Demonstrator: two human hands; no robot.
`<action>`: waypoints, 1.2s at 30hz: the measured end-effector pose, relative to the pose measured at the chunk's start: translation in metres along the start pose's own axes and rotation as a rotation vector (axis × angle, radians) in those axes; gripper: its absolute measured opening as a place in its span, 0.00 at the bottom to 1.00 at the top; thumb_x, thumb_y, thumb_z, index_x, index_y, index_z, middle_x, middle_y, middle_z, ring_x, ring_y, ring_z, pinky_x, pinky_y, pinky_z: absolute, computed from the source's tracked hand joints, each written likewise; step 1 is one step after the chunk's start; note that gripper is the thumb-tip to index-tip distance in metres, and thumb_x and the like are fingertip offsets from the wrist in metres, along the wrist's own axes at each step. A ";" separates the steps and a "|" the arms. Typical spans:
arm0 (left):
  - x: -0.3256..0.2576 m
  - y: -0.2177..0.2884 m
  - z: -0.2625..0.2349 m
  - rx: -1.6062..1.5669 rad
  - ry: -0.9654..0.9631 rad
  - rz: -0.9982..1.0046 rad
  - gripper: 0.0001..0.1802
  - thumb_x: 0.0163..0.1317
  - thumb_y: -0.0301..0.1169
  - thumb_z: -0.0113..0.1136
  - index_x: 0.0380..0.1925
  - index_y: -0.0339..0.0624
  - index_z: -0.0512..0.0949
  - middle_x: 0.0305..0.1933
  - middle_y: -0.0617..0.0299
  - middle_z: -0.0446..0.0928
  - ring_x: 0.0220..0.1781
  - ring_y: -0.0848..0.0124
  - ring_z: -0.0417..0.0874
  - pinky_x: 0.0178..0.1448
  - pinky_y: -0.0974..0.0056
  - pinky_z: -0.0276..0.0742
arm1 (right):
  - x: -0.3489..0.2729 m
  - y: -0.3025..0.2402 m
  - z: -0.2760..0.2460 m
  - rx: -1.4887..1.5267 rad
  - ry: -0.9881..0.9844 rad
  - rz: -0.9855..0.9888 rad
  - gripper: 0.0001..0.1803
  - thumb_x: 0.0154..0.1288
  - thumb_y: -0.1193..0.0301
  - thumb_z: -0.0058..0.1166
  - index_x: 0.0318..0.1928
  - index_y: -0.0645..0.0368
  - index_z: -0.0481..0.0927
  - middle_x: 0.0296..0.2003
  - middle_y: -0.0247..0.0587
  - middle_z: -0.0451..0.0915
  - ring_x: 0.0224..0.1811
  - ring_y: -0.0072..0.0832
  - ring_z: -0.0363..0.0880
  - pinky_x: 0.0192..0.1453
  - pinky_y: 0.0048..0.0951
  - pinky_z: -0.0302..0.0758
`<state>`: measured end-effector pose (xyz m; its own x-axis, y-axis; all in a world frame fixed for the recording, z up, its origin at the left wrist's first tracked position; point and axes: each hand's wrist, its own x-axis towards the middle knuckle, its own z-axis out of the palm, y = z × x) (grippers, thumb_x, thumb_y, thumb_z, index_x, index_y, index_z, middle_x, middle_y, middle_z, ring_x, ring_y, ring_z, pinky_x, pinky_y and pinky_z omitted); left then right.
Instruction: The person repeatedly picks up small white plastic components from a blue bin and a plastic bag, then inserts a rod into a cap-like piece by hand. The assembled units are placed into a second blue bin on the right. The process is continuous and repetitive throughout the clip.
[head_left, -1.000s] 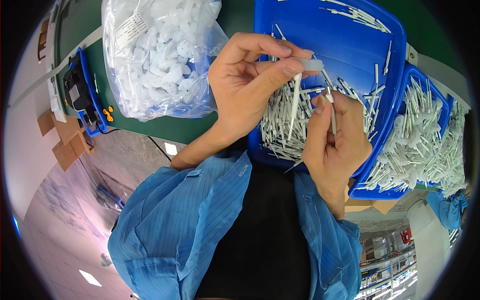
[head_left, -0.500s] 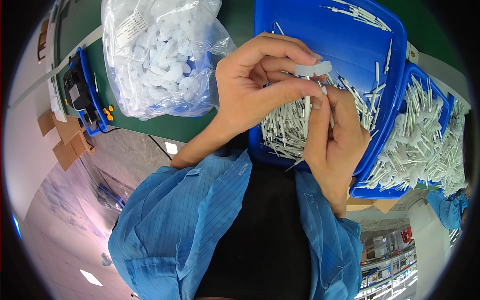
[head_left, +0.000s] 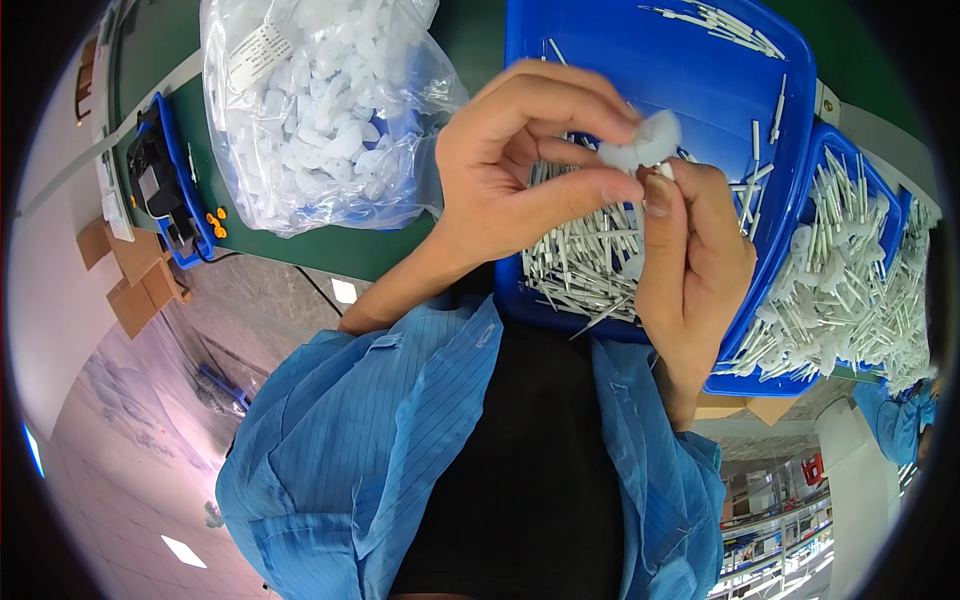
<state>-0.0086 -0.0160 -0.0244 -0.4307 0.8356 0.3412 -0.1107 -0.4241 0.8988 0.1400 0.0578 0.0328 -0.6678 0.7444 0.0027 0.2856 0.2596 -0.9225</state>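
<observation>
The left hand (head_left: 545,150) held a translucent white piece (head_left: 657,138) near its fingertips, above the large blue tray (head_left: 610,55). The right hand (head_left: 700,245) pinched a slim white stick (head_left: 664,172) between thumb and forefinger, its tip right at the piece's lower edge; whether it had entered the piece could not be told.

The piece looked light and smooth, probably somewhat flexible and a little slippery; a gentle hold on its rim seemed best. The stick looked light and stiff, perhaps easily bent if thin inside, so a grip close to the working end would likely steady it.

The tray held a heap of loose sticks (head_left: 580,255) near the person, with a smaller bunch (head_left: 725,28) at its far end. To the left, a clear plastic bag (head_left: 250,150) was filled with similar pieces (head_left: 335,125). To the right, another blue tray (head_left: 722,383) held sticks mingled with white pieces (head_left: 830,265).
</observation>
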 end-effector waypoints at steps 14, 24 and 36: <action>0.010 0.021 -0.001 0.055 -0.031 -0.046 0.14 0.52 0.18 0.73 0.40 0.30 0.82 0.44 0.50 0.81 0.43 0.66 0.88 0.49 0.66 0.87 | -0.017 0.014 0.009 0.607 -0.048 0.134 0.07 0.70 0.77 0.57 0.46 0.64 0.77 0.28 0.44 0.83 0.23 0.31 0.84 0.26 0.27 0.76; 0.011 0.018 -0.006 0.155 -0.115 0.125 0.16 0.44 0.25 0.79 0.35 0.33 0.85 0.38 0.51 0.85 0.40 0.64 0.88 0.42 0.65 0.85 | -0.017 0.000 0.016 -0.209 0.141 -0.316 0.10 0.68 0.78 0.55 0.48 0.68 0.78 0.33 0.47 0.83 0.29 0.36 0.83 0.34 0.30 0.77; 0.012 0.027 -0.005 0.345 -0.173 -0.015 0.15 0.45 0.29 0.78 0.35 0.40 0.87 0.41 0.56 0.84 0.38 0.68 0.87 0.39 0.68 0.85 | -0.012 0.027 -0.007 -0.249 0.003 -0.298 0.12 0.57 0.75 0.62 0.43 0.60 0.82 0.35 0.41 0.75 0.37 0.36 0.70 0.38 0.32 0.66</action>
<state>-0.0213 -0.0193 0.0026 -0.2707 0.8998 0.3421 0.2046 -0.2935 0.9338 0.1605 0.0605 0.0104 -0.7449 0.6152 0.2582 0.2375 0.6061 -0.7591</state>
